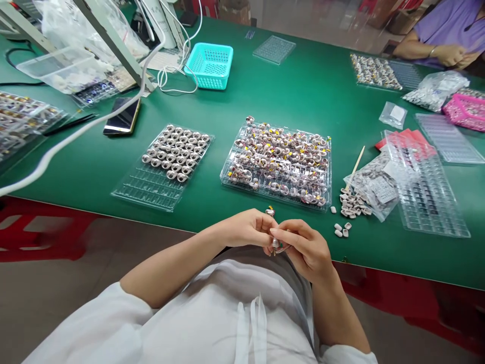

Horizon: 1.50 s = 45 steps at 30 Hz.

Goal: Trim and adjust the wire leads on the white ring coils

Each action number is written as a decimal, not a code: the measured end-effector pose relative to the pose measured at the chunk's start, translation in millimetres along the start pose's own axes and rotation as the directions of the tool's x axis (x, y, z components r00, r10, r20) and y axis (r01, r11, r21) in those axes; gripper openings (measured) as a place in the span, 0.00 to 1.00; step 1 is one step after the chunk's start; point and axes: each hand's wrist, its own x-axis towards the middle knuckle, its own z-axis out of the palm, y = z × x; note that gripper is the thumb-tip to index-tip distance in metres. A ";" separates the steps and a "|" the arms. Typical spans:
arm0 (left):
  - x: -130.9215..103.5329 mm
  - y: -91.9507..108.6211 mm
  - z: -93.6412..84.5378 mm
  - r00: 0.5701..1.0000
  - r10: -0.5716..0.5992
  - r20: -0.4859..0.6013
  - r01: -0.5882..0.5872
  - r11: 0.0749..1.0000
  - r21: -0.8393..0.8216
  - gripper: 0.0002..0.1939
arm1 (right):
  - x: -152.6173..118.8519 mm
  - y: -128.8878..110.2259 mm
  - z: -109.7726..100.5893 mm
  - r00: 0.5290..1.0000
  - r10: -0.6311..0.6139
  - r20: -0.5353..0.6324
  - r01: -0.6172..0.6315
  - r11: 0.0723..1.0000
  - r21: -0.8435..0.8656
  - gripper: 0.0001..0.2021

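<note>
At the table's front edge, my left hand (252,230) and my right hand (305,245) meet, fingers closed on a small beige electronic part (276,243) with a bit of yellow and thin wires. Fingers cover much of it. Just beyond them lies a clear tray (227,177) full of similar beige parts with yellow bits. Left of that, another clear tray (146,187) carries rows of beige shells in its far portion. Small loose beige caps (352,205) are heaped to the right of my right hand, with several strays nearer the edge.
A turquoise basket (210,65) stands at the back, beside white cables. A phone (122,117) lies at left. On the right are a thin wooden stick (357,162), plastic bags (379,187) and clear trays (435,202). Across the table a person in purple (450,35) works with both hands.
</note>
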 end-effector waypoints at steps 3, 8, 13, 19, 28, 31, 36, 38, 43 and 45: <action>-0.1 2.1 4.7 0.993 0.040 -0.114 -0.041 0.999 -0.013 0.07 | -3.0 -1.0 -0.5 0.987 0.116 -0.108 -0.118 0.993 -0.013 0.19; -0.9 1.9 11.8 0.931 0.115 -0.347 -0.118 0.993 0.013 0.09 | -11.4 -7.0 14.1 0.901 0.281 -0.332 -0.314 0.948 -0.050 0.09; 2.9 -4.9 15.5 0.913 0.184 -0.363 -0.184 0.982 0.036 0.10 | -8.8 -8.3 31.3 0.889 0.225 -0.399 -0.324 0.925 -0.198 0.09; -2.9 2.4 15.4 0.884 0.327 -0.334 -0.152 0.876 0.457 0.08 | -6.2 -6.8 23.3 0.919 0.270 -0.286 -0.313 0.943 -0.114 0.07; -3.4 -0.5 11.3 0.768 0.636 -0.072 -0.242 0.393 0.887 0.13 | -10.3 0.6 16.8 0.767 0.630 -0.120 -0.567 0.754 0.332 0.09; -1.1 -7.2 10.8 0.750 0.645 -0.145 -0.222 0.452 0.864 0.11 | -14.5 2.7 22.2 0.717 0.686 -0.127 -0.566 0.678 0.468 0.10; 0.4 -17.2 16.4 0.725 0.621 -0.298 -0.169 0.581 0.796 0.09 | -15.4 0.2 33.3 0.654 0.706 -0.270 -0.567 0.695 0.443 0.10; 1.9 -20.8 20.2 0.706 0.617 -0.348 -0.163 0.620 0.768 0.08 | -14.5 -1.1 38.0 0.629 0.700 -0.340 -0.554 0.709 0.436 0.10; 8.8 -27.8 28.6 0.728 0.482 -0.488 -0.212 0.835 0.509 0.07 | -11.6 -2.7 51.1 0.591 0.684 -0.428 -0.476 0.724 0.499 0.10; 11.2 -28.6 30.5 0.745 0.426 -0.514 -0.256 0.894 0.368 0.09 | -10.5 -3.2 55.4 0.578 0.678 -0.453 -0.450 0.729 0.517 0.10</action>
